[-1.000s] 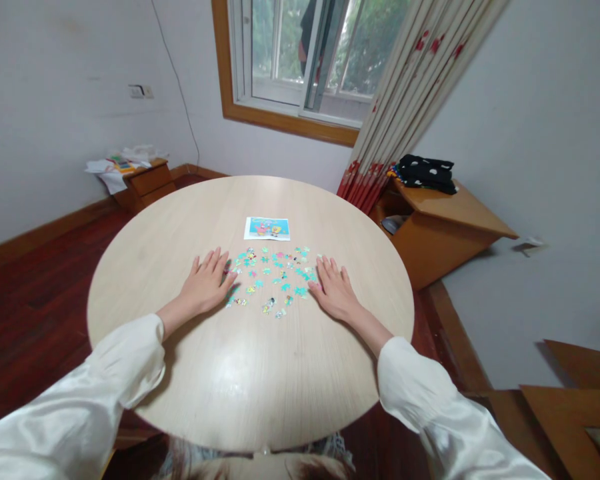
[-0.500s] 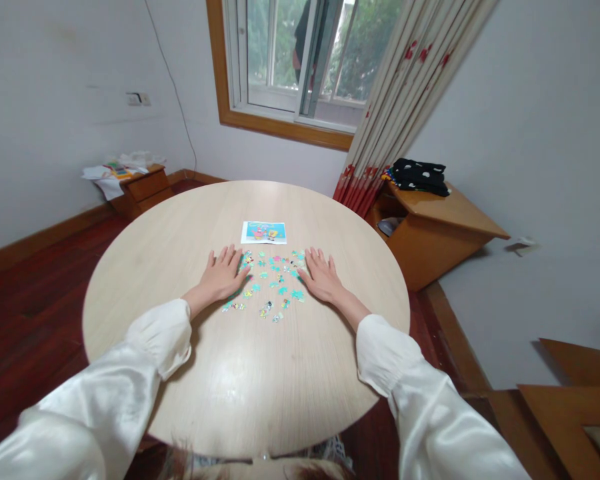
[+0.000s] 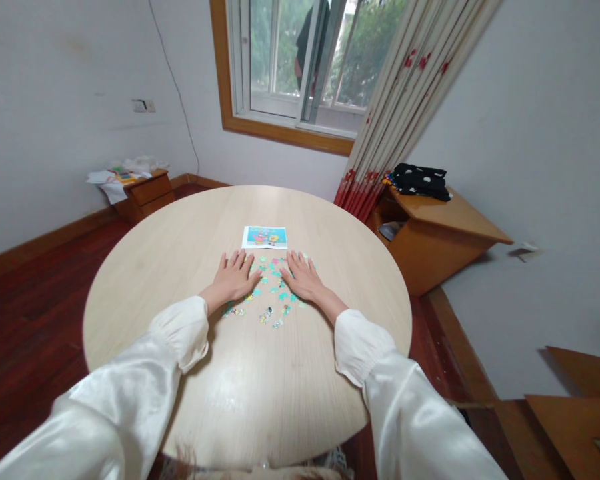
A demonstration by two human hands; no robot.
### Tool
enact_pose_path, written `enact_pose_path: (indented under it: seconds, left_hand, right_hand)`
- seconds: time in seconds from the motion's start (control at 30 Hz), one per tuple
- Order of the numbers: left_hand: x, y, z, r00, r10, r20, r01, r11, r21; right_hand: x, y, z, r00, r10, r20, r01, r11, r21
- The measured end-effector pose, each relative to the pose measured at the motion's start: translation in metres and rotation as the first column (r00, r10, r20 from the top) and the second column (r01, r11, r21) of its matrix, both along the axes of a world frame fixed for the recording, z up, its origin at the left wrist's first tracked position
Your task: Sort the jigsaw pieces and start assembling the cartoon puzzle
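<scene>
Jigsaw puzzle pieces [image 3: 283, 297], mostly turquoise with some yellow, pink and pale ones, lie scattered on the round wooden table [image 3: 275, 387]. My left hand [image 3: 234, 275] rests palm down with spread fingers over the left side of the pieces, hiding some. On the right side, my right hand [image 3: 304, 276] lies flat the same way, also covering some. Neither hand grips anything. Just beyond the fingertips is a picture card [image 3: 265, 237] showing a pink and a yellow cartoon figure on blue.
Behind the table are a window [image 3: 300, 67] and a long curtain [image 3: 380, 127]. A wooden cabinet [image 3: 445, 223] with dark folded cloth [image 3: 420, 181] stands at the right. A small drawer unit [image 3: 150, 193] with papers stands at the left. Someone's dark clothing shows outside the window.
Both hands have slid inward over the puzzle pieces, the left to the right and the right to the left, so the gap between them is narrower. The camera view has shifted slightly.
</scene>
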State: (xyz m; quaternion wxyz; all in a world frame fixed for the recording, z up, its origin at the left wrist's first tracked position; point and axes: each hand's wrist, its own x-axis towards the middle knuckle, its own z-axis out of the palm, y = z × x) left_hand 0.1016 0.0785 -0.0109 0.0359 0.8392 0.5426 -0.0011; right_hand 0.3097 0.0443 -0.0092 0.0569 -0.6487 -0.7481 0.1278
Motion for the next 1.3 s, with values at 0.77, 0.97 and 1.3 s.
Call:
enact_pose_path:
  seconds: [0.77, 0.97, 1.3]
  left_hand:
    - [-0.063, -0.075, -0.028, 0.990, -0.130, 0.052, 0.124, 0.986, 0.111]
    - [-0.079, -0.103, -0.035, 0.983, -0.168, 0.067, 0.149, 0.961, 0.234]
    - [-0.075, -0.123, -0.037, 0.971, -0.234, 0.054, 0.214, 0.945, 0.248]
  right_hand:
    - [0.024, -0.102, -0.016, 0.992, 0.052, 0.115, -0.061, 0.995, 0.078]
    - [0.028, -0.131, -0.022, 0.987, 0.123, 0.104, -0.142, 0.971, 0.192]
    - [0.017, -0.143, -0.014, 0.981, 0.168, 0.097, -0.176, 0.981, 0.084]
